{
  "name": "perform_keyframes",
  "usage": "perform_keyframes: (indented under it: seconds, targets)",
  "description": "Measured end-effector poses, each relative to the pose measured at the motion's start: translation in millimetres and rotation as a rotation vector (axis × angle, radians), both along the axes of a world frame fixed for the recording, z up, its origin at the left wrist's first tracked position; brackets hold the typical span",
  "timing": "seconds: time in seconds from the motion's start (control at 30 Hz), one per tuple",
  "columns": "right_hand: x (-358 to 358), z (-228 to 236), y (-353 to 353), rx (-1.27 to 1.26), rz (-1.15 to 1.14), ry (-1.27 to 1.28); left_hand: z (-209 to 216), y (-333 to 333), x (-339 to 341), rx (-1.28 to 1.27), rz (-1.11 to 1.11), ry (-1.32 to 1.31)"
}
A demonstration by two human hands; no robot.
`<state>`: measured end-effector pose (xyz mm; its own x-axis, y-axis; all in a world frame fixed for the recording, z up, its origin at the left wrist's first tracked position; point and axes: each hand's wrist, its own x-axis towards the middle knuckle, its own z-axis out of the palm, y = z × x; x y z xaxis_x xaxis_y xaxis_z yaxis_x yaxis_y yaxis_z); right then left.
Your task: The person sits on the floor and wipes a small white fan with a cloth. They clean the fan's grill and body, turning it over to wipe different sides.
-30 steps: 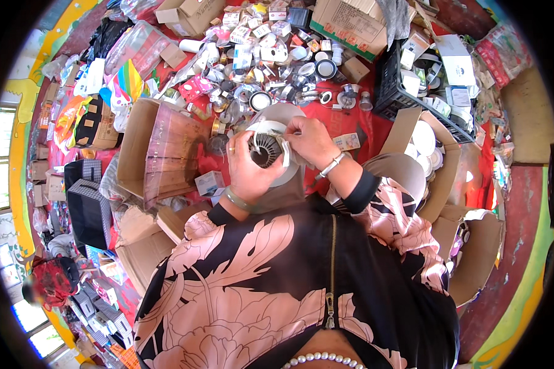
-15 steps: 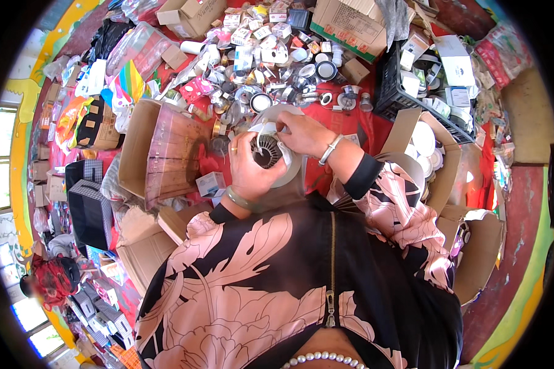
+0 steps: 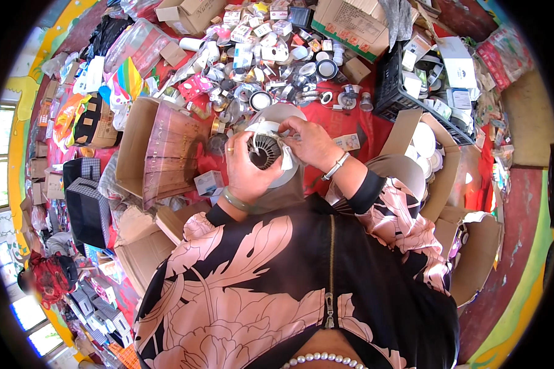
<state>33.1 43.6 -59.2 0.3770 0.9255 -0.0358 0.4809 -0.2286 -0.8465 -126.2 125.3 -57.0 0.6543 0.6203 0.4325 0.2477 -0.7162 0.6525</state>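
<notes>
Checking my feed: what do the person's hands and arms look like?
The ungloved left hand has a gold-coloured ring and greenish bangle; the ungloved right hand, a silvery bangle. Sleeves are pink and black, with black cuffs.

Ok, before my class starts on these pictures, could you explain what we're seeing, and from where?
There is no machine here: a person works bare-handed. Every picture comes from one fisheye camera on the person's head, looking down, so straight edges look bent. The left hand holds a round, dark-finned object with a pale rim; the right hand has its fingers at the object's edge, though whether they grip something is unclear. Beyond, a heap of small boxes and round parts lies on a red surface, with a black crate to the right.
</notes>
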Motion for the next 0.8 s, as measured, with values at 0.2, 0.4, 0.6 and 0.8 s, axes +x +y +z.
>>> perform_keyframes:
  seconds: [0.2,0.4,0.6,0.8]
  targets:
    - [-13,11,9,0.054,-0.082,-0.235,0,3,2,-0.001,-0.005,0.010]
    - [-8,14,15,-0.062,0.045,-0.293,-1,4,1,-0.037,0.001,0.010]
    - [2,3,8,0.031,0.151,-0.127,-1,-3,-1,-0.017,0.010,-0.013]
    - [-6,14,-19,-0.053,0.055,0.020,-2,1,-2,-0.118,0.054,-0.030]
